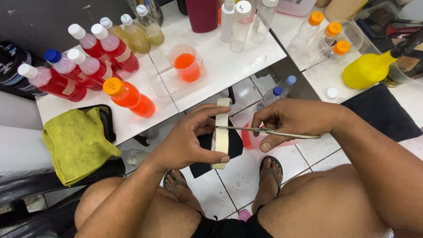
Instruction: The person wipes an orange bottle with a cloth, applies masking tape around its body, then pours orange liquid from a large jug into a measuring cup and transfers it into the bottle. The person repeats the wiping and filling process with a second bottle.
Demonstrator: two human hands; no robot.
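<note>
My left hand (190, 139) grips a roll of cream masking tape (221, 132) on edge, thumb under it and fingers over the top. My right hand (288, 121) holds a thin metal tool, probably scissors (269, 132), lying level with its tip across the roll. Both hands hover above my knees and sandalled feet (269, 174). On the white table ahead stand an orange-capped bottle of orange liquid (128, 96) and a clear cup of orange liquid (187, 65).
Several white-capped bottles of pink and red liquid (90, 57) and yellowish ones (136, 33) crowd the table's left. A yellow-green cloth (77, 141) lies at the lower left. A yellow spray bottle (374, 68) and orange-capped clear bottles (328, 37) stand right. Blue-capped bottles (277, 92) stand on the tiled floor.
</note>
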